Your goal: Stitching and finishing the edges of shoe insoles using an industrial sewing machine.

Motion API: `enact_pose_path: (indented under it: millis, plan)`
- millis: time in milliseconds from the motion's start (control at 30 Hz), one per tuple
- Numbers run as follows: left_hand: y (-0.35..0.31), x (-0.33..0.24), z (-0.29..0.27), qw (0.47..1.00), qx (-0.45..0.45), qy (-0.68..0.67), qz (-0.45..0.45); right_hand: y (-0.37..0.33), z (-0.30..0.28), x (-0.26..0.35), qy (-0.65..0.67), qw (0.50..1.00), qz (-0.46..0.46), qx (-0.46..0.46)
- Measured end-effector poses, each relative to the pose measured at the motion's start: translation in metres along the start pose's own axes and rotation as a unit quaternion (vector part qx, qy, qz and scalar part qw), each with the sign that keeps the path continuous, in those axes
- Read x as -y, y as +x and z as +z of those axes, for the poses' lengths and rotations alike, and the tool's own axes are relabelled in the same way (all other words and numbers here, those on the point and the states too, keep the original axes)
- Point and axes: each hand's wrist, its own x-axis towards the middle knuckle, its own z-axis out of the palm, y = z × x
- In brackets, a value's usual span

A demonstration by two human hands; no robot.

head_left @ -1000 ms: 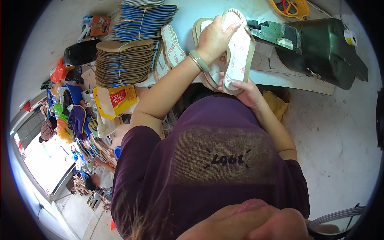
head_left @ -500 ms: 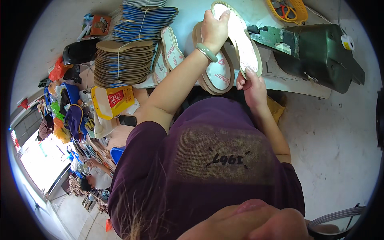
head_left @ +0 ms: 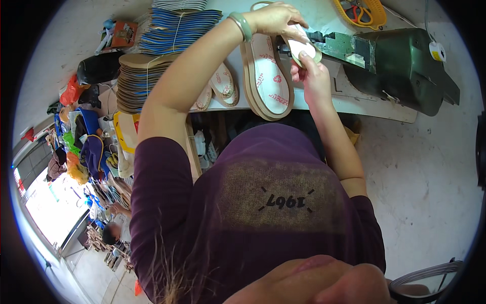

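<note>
A white-topped, tan-edged insole (head_left: pixel 298 48) is held between my two hands at the tip of a green machine arm (head_left: pixel 347 49). My left hand (head_left: pixel 277 20), with a pale green bangle at the wrist, is closed over its far part and hides much of it. At the near end, my right hand (head_left: pixel 315 78) pinches the insole between thumb and fingers. Just left of it lies a small pile of insoles (head_left: pixel 271 83), white with red print on top. Beneath my left forearm more small insoles (head_left: pixel 223 83) show in part.
Tied stacks of blue-edged insoles (head_left: pixel 179 33) and brown-edged insoles (head_left: pixel 132 86) stand on the table's left. The dark green machine body (head_left: pixel 417 71) fills the right. A yellow basket (head_left: pixel 372 23) holding scissors sits at the back. Another person (head_left: pixel 114 233) is far off at lower left.
The insole has swung from a long, flat view beside the machine to the arm's tip, tilted and foreshortened. My left arm has moved outward and forward; my right hand has shifted slightly forward.
</note>
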Motion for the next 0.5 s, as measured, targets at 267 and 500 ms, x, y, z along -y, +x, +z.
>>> enact_pose_path:
  millis: [267, 500]
  plan:
    - [-0.002, 0.015, -0.007, 1.0, 0.019, 0.016, -0.01, 0.015, 0.006, 0.006, -0.048, 0.999, -0.004, -0.012]
    - [-0.017, -0.015, 0.002, 0.978, 0.051, -0.08, -0.186, 0.018, -0.004, 0.015, -0.071, 0.997, -0.013, -0.01]
